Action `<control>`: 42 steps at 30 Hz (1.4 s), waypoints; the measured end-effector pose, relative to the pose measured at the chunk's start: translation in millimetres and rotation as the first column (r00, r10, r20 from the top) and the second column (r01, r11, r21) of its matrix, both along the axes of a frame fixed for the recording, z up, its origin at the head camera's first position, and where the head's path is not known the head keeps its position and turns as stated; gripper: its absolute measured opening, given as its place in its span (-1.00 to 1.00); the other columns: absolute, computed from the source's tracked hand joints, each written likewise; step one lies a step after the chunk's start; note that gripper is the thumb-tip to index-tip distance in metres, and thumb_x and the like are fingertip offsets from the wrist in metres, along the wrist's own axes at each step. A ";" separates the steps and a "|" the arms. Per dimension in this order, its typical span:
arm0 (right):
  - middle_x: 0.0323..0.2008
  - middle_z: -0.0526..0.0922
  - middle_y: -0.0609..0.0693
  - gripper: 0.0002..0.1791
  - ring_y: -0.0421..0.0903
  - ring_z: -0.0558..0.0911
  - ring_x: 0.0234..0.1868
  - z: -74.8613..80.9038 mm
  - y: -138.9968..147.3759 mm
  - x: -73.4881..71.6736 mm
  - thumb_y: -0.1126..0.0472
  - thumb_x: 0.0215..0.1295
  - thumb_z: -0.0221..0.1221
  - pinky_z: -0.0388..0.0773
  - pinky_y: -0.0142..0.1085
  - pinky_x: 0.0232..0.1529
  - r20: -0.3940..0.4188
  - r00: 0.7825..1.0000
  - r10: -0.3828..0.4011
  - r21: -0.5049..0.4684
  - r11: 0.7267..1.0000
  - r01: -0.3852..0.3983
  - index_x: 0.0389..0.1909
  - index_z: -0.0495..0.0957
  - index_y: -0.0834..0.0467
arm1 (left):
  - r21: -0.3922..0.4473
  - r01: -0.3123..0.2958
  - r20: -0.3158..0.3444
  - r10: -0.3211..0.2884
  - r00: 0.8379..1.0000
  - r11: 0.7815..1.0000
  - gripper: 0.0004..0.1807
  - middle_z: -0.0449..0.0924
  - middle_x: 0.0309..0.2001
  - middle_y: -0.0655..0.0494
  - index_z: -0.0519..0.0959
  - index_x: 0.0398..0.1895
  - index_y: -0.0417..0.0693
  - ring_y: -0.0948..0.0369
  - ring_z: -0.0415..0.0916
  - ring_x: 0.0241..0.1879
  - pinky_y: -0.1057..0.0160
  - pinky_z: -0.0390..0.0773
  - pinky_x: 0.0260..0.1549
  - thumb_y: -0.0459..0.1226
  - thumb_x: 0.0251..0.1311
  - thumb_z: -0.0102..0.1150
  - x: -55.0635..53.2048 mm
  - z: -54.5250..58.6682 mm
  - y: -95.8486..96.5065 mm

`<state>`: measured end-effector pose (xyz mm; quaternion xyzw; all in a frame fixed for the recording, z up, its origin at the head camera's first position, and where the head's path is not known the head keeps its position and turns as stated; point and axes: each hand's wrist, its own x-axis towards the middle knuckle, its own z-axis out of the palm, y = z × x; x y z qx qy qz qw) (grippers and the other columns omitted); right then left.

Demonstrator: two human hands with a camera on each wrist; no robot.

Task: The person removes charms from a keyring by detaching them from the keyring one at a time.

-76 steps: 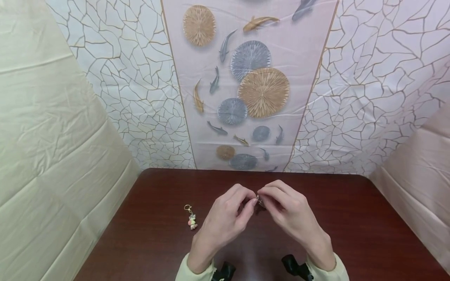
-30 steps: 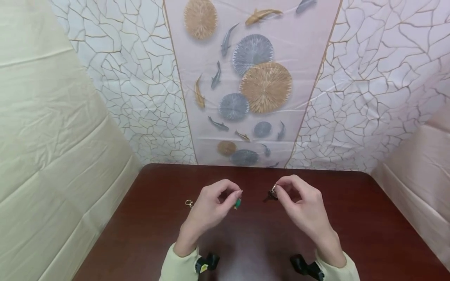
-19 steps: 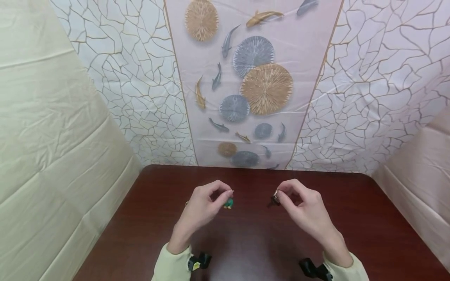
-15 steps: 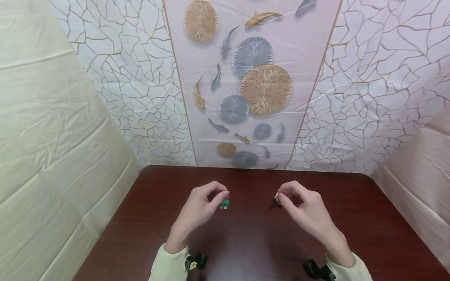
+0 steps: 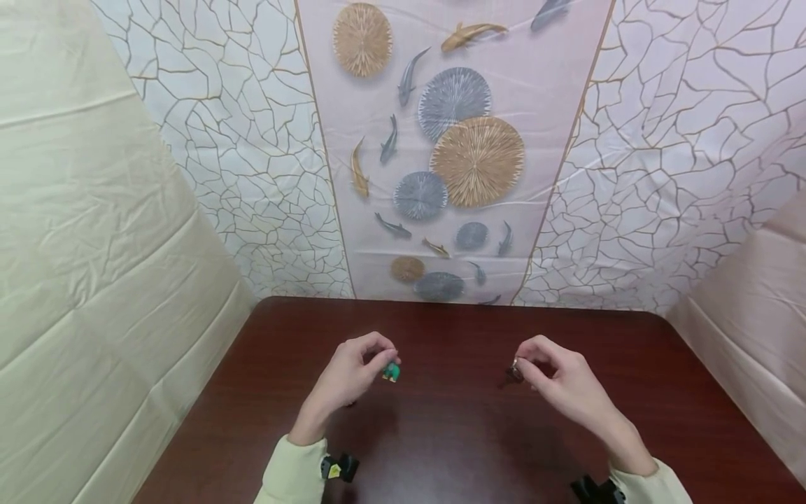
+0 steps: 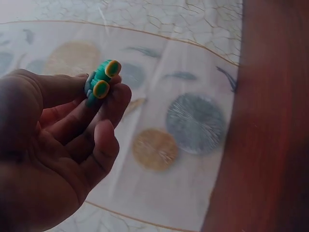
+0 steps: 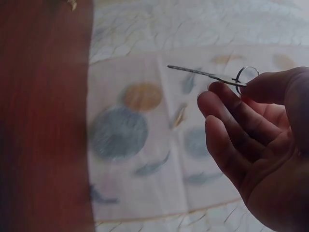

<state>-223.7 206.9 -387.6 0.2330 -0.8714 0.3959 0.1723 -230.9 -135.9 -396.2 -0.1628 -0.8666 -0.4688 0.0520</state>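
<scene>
My left hand [image 5: 345,374] pinches a small green charm [image 5: 391,372] between thumb and fingers, above the left half of the table. In the left wrist view the charm [image 6: 102,79] shows two rounded green ends edged in yellow, like little feet. Over on the right, my right hand [image 5: 569,383] holds a key [image 5: 515,372] by its metal ring. The right wrist view shows the key [image 7: 203,74] edge-on, pointing away from the fingertips, with the ring [image 7: 248,73] at the thumb. The two hands are well apart.
A dark red-brown table [image 5: 453,420] spreads under both hands. Mostly hidden behind the left hand lies a figurine keychain [image 5: 350,404], with only a bit showing. A patterned cloth [image 5: 441,210] hangs behind the table's far edge.
Earlier both hands met at the middle over the metal pieces. They have separated, the left hand moving left with the green charm, the right hand moving right with the key.
</scene>
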 end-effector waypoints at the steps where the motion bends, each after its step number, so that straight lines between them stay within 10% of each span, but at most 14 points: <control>1: -0.48 0.67 -0.18 -0.78 -0.32 0.56 -0.59 -2.6 3.0 -1.8 0.37 0.23 0.26 0.51 -0.41 -0.58 0.021 1.000 0.001 0.000 1.000 -0.001 -0.30 0.51 -0.03 | 0.000 0.002 0.015 -0.002 1.000 1.000 -0.96 0.71 -0.36 0.27 0.63 -0.28 0.12 0.10 0.62 -0.36 0.37 0.49 -0.46 -0.21 0.32 0.20 -1.9 -2.3 -1.4; 17: -0.45 0.71 0.03 -0.84 0.03 0.66 -0.57 -53.2 58.2 -31.9 0.29 0.40 0.12 0.63 -0.13 -0.50 0.357 0.918 0.172 -0.288 0.955 -0.067 -0.17 0.46 0.35 | -0.184 0.014 0.191 0.022 0.981 0.983 -0.89 0.57 -0.51 0.15 0.59 -0.22 -0.03 0.26 0.34 -0.73 0.32 0.37 -0.81 -0.21 0.38 0.11 -36.6 -47.6 -19.6; 29: -0.45 0.66 0.03 -0.75 -0.02 0.68 -0.49 -76.4 87.4 -38.5 0.27 0.43 0.09 0.63 -0.15 -0.51 0.502 0.858 0.108 -0.213 0.977 0.002 -0.09 0.42 0.43 | -0.250 0.027 0.238 0.034 0.971 0.968 -0.91 0.53 -0.49 0.10 0.56 -0.25 -0.06 0.22 0.39 -0.73 0.28 0.44 -0.78 -0.25 0.39 0.09 -41.5 -60.5 -24.6; 42: -0.46 0.60 0.02 -0.79 -0.09 0.62 -0.56 -91.2 114.3 -47.1 0.32 0.41 0.06 0.57 -0.21 -0.61 0.610 0.777 0.156 -0.113 0.988 -0.110 -0.12 0.43 0.44 | -0.263 0.090 0.273 -0.016 0.962 0.961 -0.89 0.54 -0.52 0.13 0.54 -0.32 0.00 0.23 0.30 -0.83 0.34 0.33 -0.86 -0.27 0.40 0.07 -46.7 -71.1 -24.4</control>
